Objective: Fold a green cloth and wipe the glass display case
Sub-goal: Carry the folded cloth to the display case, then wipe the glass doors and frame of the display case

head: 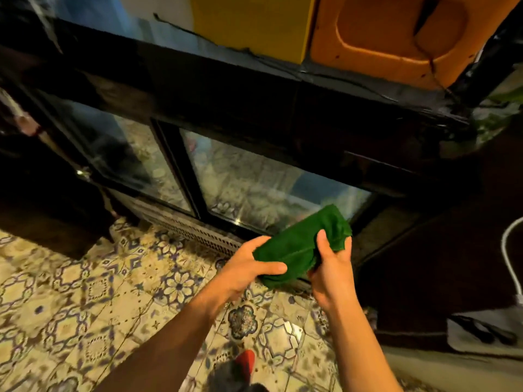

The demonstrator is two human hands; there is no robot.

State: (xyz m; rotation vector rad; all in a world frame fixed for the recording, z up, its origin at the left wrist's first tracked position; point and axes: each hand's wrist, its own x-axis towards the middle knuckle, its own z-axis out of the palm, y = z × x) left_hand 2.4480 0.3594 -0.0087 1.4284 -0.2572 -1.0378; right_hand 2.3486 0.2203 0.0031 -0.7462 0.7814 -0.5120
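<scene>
A folded green cloth (304, 243) is held in the air between both hands, just in front of the lower right corner of the display case. My left hand (247, 268) grips its near left end, thumb lying across the top. My right hand (332, 267) grips the right part, thumb pressed on the cloth. The black-framed glass display case (254, 179) stands ahead, with two sliding glass doors that reflect the floor tiles.
A metal vent grille (198, 234) runs along the case's base. Patterned floor tiles (85, 292) spread below. Yellow and orange boards (382, 38) sit on top of the case. Dark furniture (42, 207) stands left; a white cable (508, 256) hangs at right. My red shoe (244, 360) shows below.
</scene>
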